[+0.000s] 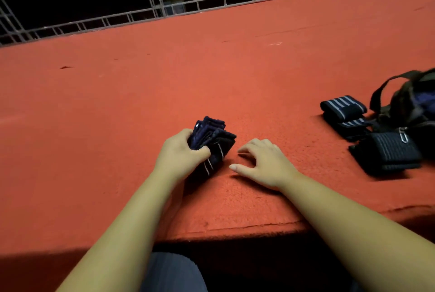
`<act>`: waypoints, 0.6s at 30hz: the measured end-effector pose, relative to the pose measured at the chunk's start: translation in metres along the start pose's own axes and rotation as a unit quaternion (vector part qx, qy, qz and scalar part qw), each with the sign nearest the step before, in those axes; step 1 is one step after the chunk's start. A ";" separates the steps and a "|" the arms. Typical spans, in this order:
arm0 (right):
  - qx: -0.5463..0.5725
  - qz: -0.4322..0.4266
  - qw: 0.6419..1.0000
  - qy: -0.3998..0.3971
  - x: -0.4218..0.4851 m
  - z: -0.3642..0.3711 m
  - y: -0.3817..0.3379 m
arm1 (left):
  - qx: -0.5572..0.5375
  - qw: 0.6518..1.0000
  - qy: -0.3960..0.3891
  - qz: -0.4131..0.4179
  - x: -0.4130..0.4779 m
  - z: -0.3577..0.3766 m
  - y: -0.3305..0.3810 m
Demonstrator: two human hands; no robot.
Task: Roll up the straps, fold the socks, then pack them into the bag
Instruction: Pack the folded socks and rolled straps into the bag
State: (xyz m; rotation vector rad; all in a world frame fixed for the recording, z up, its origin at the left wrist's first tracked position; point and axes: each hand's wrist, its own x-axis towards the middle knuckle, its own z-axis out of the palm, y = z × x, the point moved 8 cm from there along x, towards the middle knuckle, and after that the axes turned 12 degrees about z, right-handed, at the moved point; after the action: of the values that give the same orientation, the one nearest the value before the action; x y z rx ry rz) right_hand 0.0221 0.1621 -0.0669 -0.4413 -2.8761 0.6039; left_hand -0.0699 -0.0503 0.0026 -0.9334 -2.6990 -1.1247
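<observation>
- Gripping the folded socks (213, 141) in the left hand (181, 154), fingers and thumb curled round the dark bundle, just in from the near edge of the red surface (235, 68), roughly midway along it.
- Resting the right hand (261, 162) on the surface just beside the socks but apart from them, fingers loosely bent, holding nothing.
- Judging the step in hand as carrying the folded bundle across to the bag (416, 103) at the right edge.
- Squeezing across the stacked layers rather than along them, probably the surest way of stopping the folds from springing apart.
- Bringing the free right hand under the loose striped end, if slipping, before lifting.
- Expecting soft, springy cloth, likely to fan out with any slackening of the grip.
- Noting the rolled straps (343, 107), striped and plain black, huddled together near the right edge just beside the bag, none of these inside it.
- Making out something bluish within the bag's open mouth, too blurred for telling what.
- Spreading that mouth with the right hand first, likely worthwhile, given the handles flopping around it.
</observation>
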 end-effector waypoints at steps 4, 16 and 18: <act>0.270 0.061 0.960 -0.051 -0.011 -0.017 0.004 | -0.214 0.975 0.010 -0.053 -0.017 0.012 0.015; 0.576 0.161 0.798 -0.074 -0.064 -0.095 0.018 | -0.415 0.906 -0.085 -0.015 -0.029 0.070 0.112; 0.580 0.170 0.794 -0.061 -0.072 -0.105 0.028 | -0.353 0.931 -0.091 0.011 -0.024 0.078 0.118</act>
State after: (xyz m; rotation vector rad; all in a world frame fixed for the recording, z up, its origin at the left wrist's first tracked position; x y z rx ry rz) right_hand 0.1201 0.2021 0.0086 -0.6657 -1.9018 2.2522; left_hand 0.0279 0.0544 0.0125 -1.1788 -2.3985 -2.1704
